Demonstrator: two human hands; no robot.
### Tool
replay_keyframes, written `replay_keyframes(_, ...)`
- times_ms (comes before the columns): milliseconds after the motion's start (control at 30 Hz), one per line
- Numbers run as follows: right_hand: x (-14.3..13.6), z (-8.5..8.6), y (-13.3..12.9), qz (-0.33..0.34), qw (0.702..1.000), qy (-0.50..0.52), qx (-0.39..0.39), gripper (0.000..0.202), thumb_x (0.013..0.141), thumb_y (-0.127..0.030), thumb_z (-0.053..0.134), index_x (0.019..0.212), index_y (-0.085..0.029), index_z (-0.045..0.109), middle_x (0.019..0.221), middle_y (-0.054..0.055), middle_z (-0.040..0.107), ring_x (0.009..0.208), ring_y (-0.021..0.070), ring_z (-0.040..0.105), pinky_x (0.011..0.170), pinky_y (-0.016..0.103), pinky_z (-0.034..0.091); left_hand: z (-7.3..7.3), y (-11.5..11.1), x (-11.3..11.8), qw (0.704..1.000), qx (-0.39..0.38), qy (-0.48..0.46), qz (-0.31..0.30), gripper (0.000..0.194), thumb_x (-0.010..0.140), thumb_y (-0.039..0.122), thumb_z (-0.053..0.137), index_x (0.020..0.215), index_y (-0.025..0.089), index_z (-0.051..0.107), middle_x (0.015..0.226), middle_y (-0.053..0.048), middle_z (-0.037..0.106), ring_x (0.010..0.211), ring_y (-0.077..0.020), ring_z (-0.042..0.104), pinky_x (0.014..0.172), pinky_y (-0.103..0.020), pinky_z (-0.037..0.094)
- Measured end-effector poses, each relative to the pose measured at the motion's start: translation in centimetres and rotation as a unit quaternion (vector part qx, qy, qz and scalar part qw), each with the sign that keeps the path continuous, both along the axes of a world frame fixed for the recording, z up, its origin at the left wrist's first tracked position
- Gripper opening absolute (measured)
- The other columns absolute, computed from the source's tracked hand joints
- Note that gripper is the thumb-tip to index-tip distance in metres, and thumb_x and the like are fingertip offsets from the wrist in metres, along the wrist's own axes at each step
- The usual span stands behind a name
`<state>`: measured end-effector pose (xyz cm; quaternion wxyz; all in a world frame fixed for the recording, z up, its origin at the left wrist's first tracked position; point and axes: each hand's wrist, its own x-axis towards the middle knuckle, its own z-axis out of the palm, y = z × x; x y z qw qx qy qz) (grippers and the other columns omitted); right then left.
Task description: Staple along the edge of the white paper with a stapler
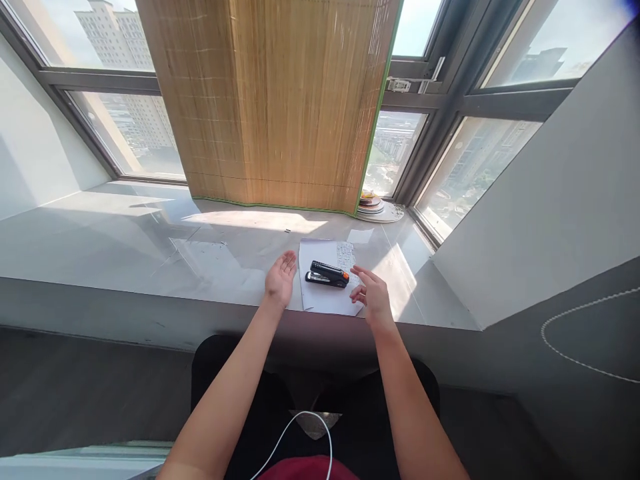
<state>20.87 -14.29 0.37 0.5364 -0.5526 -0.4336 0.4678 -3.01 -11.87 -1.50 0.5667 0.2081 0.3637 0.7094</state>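
Observation:
A black stapler (327, 274) with an orange part at its right end lies on sheets of white paper (325, 301) on the windowsill. Writing or print covers the paper's upper right part. Just left of the sheets, my left hand (281, 277) is open, palm up, holding nothing. My right hand (371, 293) is over the paper's right edge, its fingers apart and pointing toward the stapler's orange end. A small gap seems to separate those fingers from the stapler, and nothing is in them.
A bamboo blind (280, 107) hangs in front of the window down to the sill (125, 247). Stacked plates (373, 205) stand in the back right corner. A small dark piece (287, 231) lies behind the paper. A white cable (320, 417) loops over my lap, and a beaded cord (545, 327) hangs at right.

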Motion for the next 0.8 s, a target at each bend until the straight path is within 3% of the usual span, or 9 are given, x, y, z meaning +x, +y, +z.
replay_keyframes(100, -0.6, 0.5, 0.1, 0.071, 0.979, 0.170, -0.091, 0.033, 0.086, -0.037, 0.067, 0.115, -0.021, 0.070, 0.113, 0.009, 0.071, 0.062, 0.0176, 0.072, 0.061, 0.037, 0.064, 0.0, 0.1, -0.6, 0.999, -0.021, -0.038, -0.025, 0.039, 0.104, 0.030, 0.044, 0.132, 0.016, 0.067, 0.156, -0.016, 0.058, 0.146, -0.0253, 0.056, 0.122, -0.043, 0.047)
replay_keyframes(233, -1.9, 0.4, 1.3, 0.049, 0.968, 0.206, -0.131, 0.018, 0.092, -0.030, 0.065, 0.106, -0.019, 0.066, 0.105, 0.008, 0.068, 0.067, 0.0201, 0.078, 0.067, 0.038, 0.070, -0.3, 0.0, -1.0, 0.996, -0.020, -0.069, -0.044, 0.038, 0.104, 0.030, 0.047, 0.134, 0.015, 0.064, 0.157, -0.018, 0.057, 0.145, -0.0264, 0.057, 0.121, -0.045, 0.048)
replay_keyframes(467, -2.0, -0.6, 2.3, 0.029, 0.983, 0.143, -0.113, 0.013, 0.095, -0.028, 0.066, 0.106, -0.020, 0.065, 0.099, 0.003, 0.065, 0.067, 0.0169, 0.077, 0.064, 0.030, 0.070, -0.4, 0.2, -0.9, 0.994, -0.039, -0.097, -0.039, 0.039, 0.107, 0.030, 0.041, 0.132, 0.016, 0.067, 0.149, -0.017, 0.063, 0.142, -0.0246, 0.060, 0.123, -0.042, 0.045)
replay_keyframes(633, -2.3, -1.1, 2.6, 0.017, 0.991, 0.092, -0.092, 0.013, 0.091, -0.027, 0.068, 0.102, -0.022, 0.064, 0.094, 0.002, 0.065, 0.061, 0.0169, 0.075, 0.061, 0.033, 0.068, -0.6, 0.5, -1.1, 0.992, -0.051, -0.111, -0.030, 0.042, 0.110, 0.035, 0.036, 0.131, 0.016, 0.067, 0.148, -0.017, 0.064, 0.141, -0.0230, 0.060, 0.120, -0.037, 0.047)
replay_keyframes(733, -2.2, -1.2, 2.1, 0.022, 0.996, 0.049, -0.078, 0.017, 0.091, -0.034, 0.067, 0.103, -0.023, 0.065, 0.100, 0.005, 0.070, 0.059, 0.0180, 0.072, 0.060, 0.035, 0.065, -0.9, 0.6, -1.2, 0.992, -0.046, -0.109, -0.034, 0.043, 0.111, 0.037, 0.035, 0.127, 0.015, 0.068, 0.151, -0.017, 0.063, 0.144, -0.0230, 0.057, 0.118, -0.035, 0.048)
replay_keyframes(800, -2.1, -1.1, 1.8, 0.010, 0.998, -0.034, -0.044, 0.026, 0.094, -0.045, 0.062, 0.106, -0.023, 0.068, 0.101, 0.006, 0.073, 0.058, 0.0188, 0.070, 0.059, 0.037, 0.061, -1.0, 0.6, -1.2, 0.992, -0.043, -0.108, -0.037, 0.043, 0.111, 0.037, 0.034, 0.125, 0.015, 0.069, 0.152, -0.016, 0.062, 0.146, -0.0230, 0.055, 0.116, -0.034, 0.048)
